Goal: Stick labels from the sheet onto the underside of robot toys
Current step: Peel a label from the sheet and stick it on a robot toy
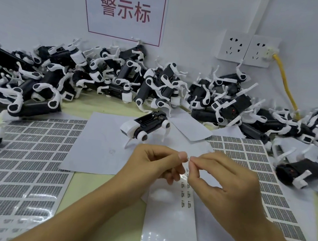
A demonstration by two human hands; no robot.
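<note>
One black-and-white robot toy (147, 126) lies upside down on white paper just beyond my hands, its dark underside facing up. My left hand (156, 163) and my right hand (226, 178) meet above a glossy label strip (185, 193). The thumbs and forefingers of both hands pinch a tiny clear label (188, 159) between them. The strip carries two short columns of small printed labels and runs toward me under my right wrist.
A big heap of robot toys (119, 80) fills the back of the table along the wall. Label sheets lie at left (22, 165) and right (262, 170). More toys (298, 172) lie at right. A yellow cable (287, 86) hangs from the wall socket.
</note>
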